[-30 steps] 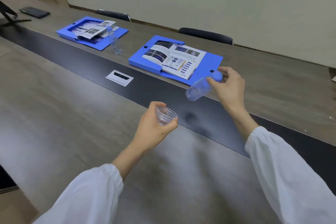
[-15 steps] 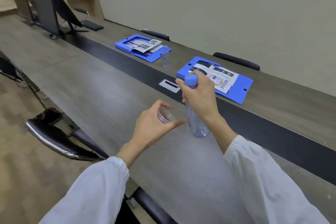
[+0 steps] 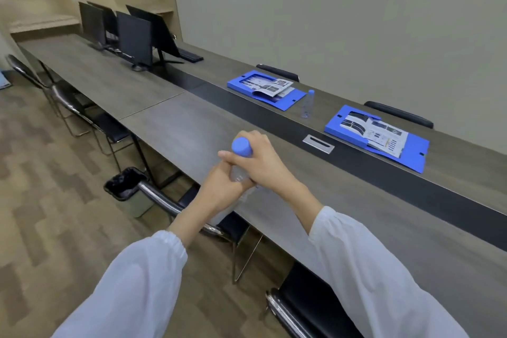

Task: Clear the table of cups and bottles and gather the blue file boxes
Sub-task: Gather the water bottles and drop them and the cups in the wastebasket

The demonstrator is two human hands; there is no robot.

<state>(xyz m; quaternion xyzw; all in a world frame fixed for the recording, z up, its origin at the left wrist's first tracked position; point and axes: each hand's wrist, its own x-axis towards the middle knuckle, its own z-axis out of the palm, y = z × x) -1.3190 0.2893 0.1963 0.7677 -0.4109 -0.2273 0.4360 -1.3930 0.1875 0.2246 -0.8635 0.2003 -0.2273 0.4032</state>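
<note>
- Right hand wraps the clear bottle below its blue cap, above the table's near edge
- Left hand curled against the bottle; its grip hidden
- Two blue file boxes lie open along the far edge; glossy booklets inside

Both hands — right hand gripping blue-capped bottle, left hand touching it, above table edge
</note>
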